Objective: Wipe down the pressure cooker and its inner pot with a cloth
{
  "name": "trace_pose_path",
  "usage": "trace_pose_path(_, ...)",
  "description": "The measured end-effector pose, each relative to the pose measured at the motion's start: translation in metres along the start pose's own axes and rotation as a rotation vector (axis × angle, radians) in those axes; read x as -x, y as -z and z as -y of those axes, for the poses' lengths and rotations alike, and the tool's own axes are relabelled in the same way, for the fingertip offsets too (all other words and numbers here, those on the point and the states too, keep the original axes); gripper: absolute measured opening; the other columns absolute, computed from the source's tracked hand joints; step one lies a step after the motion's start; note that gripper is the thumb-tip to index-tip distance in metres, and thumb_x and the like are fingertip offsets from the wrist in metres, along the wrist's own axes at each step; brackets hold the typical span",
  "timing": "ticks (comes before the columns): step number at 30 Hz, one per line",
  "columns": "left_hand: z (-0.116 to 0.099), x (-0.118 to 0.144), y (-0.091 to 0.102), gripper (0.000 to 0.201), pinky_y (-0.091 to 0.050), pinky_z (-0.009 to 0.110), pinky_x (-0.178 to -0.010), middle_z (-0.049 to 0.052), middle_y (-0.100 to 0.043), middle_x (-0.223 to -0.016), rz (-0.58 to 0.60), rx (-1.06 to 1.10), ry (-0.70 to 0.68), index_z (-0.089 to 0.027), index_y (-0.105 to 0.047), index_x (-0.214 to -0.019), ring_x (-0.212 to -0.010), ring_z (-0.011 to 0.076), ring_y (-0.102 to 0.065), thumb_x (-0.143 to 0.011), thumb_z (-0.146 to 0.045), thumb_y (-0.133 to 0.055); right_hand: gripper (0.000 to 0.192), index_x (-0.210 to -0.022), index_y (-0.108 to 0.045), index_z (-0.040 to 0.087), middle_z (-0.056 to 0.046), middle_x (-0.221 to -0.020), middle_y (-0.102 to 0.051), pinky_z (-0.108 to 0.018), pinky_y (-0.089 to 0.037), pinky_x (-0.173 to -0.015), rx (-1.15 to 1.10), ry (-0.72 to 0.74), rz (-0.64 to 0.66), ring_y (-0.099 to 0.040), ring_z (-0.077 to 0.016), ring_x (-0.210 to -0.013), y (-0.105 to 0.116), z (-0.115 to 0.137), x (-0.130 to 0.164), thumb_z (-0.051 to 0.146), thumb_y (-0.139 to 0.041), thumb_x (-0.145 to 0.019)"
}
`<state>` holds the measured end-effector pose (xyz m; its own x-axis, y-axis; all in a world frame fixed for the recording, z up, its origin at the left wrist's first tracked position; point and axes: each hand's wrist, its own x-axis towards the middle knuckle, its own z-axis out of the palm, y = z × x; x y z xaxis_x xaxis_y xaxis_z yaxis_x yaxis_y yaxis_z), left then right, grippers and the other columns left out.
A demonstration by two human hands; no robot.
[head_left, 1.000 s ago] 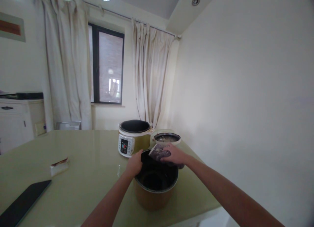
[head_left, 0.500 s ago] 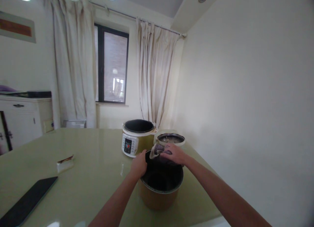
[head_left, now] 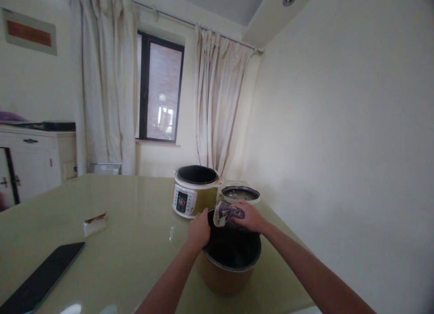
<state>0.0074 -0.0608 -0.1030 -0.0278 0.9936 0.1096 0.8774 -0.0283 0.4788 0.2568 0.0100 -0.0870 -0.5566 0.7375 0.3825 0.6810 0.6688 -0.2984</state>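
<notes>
We view a glossy pale-green counter (head_left: pixel 129 223) from head height. Near its right edge stands the inner pot (head_left: pixel 230 264), a round metal vessel with a golden outer wall and a dark lining, upright and open at the top. Our left hand (head_left: pixel 200 230) is clamped on the pot's near-left rim, fingers hidden inside, thumb outside. Our right hand (head_left: pixel 249 217) is closed on a crumpled greyish cloth (head_left: pixel 227 213), pressing it against the far rim, so both grips are occupied. Just behind the pot sit the cooker body (head_left: pixel 194 191), white and gold with a control panel, and beside it the lid (head_left: pixel 241 194), which appears to lie inner face up. A small wrapped packet (head_left: pixel 95 223) and a dark flat tablet (head_left: pixel 42 278) lie well apart on the left

We judge the pot rigid and moderately light, since it seems empty; its smooth wall and the polished counter suggest it may slide or turn when rubbed, hence the steadying rim hold. The thin rim is the natural place to take it. The cloth is soft and limp, and is best bunched in the palm
</notes>
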Motion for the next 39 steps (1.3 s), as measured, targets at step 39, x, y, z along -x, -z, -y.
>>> trace_pose_path(39,0.001,-0.016,-0.001,0.044,-0.050,0.032,-0.104,0.013,-0.074,-0.134,0.135,-0.010,-0.253,-0.018,-0.063,-0.135,-0.125,0.0259,-0.069,-0.095,-0.010,-0.049,0.053,-0.137,-0.066,0.027,-0.014,-0.136,-0.059,-0.042,-0.050,-0.097,0.394,0.544,0.265,-0.058,-0.0294,-0.117,0.000,0.041,-0.036,0.028,-0.078,-0.085)
